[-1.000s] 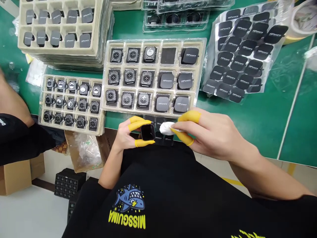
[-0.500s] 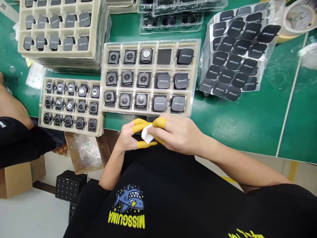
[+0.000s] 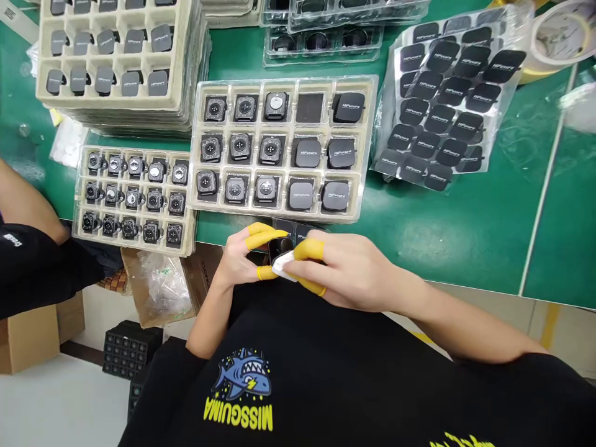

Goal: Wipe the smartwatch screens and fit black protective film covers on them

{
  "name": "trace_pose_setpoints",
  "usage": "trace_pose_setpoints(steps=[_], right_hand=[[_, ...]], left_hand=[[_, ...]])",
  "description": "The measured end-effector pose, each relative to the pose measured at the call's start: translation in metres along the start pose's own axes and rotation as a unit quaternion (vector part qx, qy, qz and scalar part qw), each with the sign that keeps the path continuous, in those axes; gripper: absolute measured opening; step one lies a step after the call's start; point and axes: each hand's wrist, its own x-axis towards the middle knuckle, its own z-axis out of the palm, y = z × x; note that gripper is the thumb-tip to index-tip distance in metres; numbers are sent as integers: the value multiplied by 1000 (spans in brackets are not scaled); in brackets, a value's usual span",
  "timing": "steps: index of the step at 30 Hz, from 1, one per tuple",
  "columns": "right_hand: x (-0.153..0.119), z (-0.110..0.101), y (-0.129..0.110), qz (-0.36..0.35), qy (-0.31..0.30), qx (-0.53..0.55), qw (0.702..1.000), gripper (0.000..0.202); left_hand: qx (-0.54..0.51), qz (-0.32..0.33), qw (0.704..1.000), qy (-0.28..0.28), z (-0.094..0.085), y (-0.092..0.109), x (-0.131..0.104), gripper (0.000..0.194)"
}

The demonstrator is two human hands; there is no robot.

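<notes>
Between the yellow-cotted fingers of my left hand is a smartwatch body, its dark glossy screen turned up. A folded white wipe is pinched in my right hand, lying against the lower right edge of the watch. Just beyond my fingers, at the table edge, lies a dark sticker sheet, partly hidden by my hands. The tray ahead holds watch bodies face down and others under black HiFuture film; one pocket shows only its dark bottom.
A second watch tray sits to the left, with stacked trays behind it. HiFuture sticker sheets lie at right near tape rolls. Clear trays stand at the back. Another person's arm rests at far left.
My right hand has drawn the wipe down and to the right, uncovering the watch's dark screen. My left hand keeps nearly the same place.
</notes>
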Motion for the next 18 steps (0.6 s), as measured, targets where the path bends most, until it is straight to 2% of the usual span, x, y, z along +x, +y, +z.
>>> trace_pose_setpoints(steps=[3, 5, 10, 13, 18], right_hand=[[6, 15, 5, -15, 8, -20, 1000, 33], [8, 17, 10, -19, 21, -63, 998, 30], [-2, -2, 24, 33, 3, -158, 987, 23], [-10, -12, 25, 66, 29, -107, 992, 15], [-7, -9, 15, 41, 15, -17, 999, 16]], left_hand=[[2, 25, 1000, -8, 1, 0, 1, 61], [10, 34, 999, -1, 1, -2, -1, 61], [8, -17, 1000, 25, 0, -3, -9, 60], [0, -28, 999, 15, -1, -1, -9, 60], [-10, -23, 1000, 5, -1, -1, -4, 63]])
